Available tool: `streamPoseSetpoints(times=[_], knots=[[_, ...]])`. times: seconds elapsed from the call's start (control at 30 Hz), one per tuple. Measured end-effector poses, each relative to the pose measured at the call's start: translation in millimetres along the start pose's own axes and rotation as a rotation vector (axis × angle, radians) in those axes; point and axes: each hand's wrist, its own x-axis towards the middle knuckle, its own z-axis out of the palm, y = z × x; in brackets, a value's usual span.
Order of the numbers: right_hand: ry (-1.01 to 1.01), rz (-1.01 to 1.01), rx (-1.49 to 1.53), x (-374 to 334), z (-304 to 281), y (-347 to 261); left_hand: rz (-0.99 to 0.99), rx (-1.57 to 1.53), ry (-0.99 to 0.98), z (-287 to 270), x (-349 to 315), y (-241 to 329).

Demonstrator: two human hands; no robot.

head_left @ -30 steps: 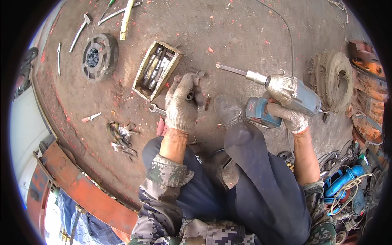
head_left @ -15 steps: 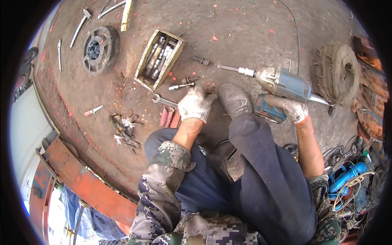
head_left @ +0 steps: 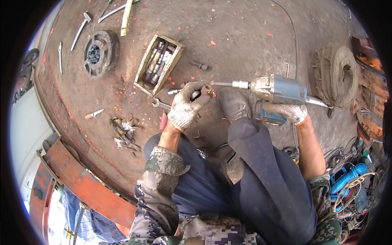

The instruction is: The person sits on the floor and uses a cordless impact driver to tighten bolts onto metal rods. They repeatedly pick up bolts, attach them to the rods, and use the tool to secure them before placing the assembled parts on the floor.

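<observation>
My gloved right hand [head_left: 288,112] grips a blue cordless impact wrench [head_left: 288,89] by its handle, just above the battery. A socket and a long slim bit [head_left: 222,84] extend leftward from its nose. My gloved left hand [head_left: 188,104] is curled, thumb and fingers pinching a small rusty round part [head_left: 207,90] near the bit's tip; whether the two touch I cannot tell. Just beyond that hand, a shiny socket piece [head_left: 173,92] lies on the ground beside an open-ended wrench [head_left: 160,104]. A dark bolt [head_left: 200,65] rests farther out.
A wooden box [head_left: 159,65] of sockets stands ahead, with a round slotted metal part [head_left: 101,54] and a hammer [head_left: 80,31] to its left. A frayed ring-shaped roll [head_left: 337,75] is at the right. Near left lies a knife [head_left: 94,114]; tangled cables and a blue tool [head_left: 347,179] are lower right.
My left hand has lifted and turned, now holding the rusty round part that lay by its fingers. The impact wrench has shifted slightly left, its bit tip coming close to that part.
</observation>
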Motion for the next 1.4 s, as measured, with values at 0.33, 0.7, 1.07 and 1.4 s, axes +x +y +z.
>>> streamPoseSetpoints(times=[0.33, 0.7, 1.07, 1.4], knots=[[-0.043, -0.065, 0.099, 6.1, 7.3, -24.6, 0.217, 0.073, 0.056, -16.7, -4.1, -0.4], [-0.069, -0.012, 0.101, -8.4, -4.7, -11.0, 0.195, 0.125, -0.120, -33.2, -13.8, 23.3], [-0.154, 0.209, 0.112, -6.6, -19.8, -53.7, 0.461, 0.256, -0.033, -31.5, -25.1, 35.8], [-0.094, 0.013, -0.170, 12.2, -9.1, -86.7, 0.591, 0.291, 0.067, -38.2, -34.1, 63.0]])
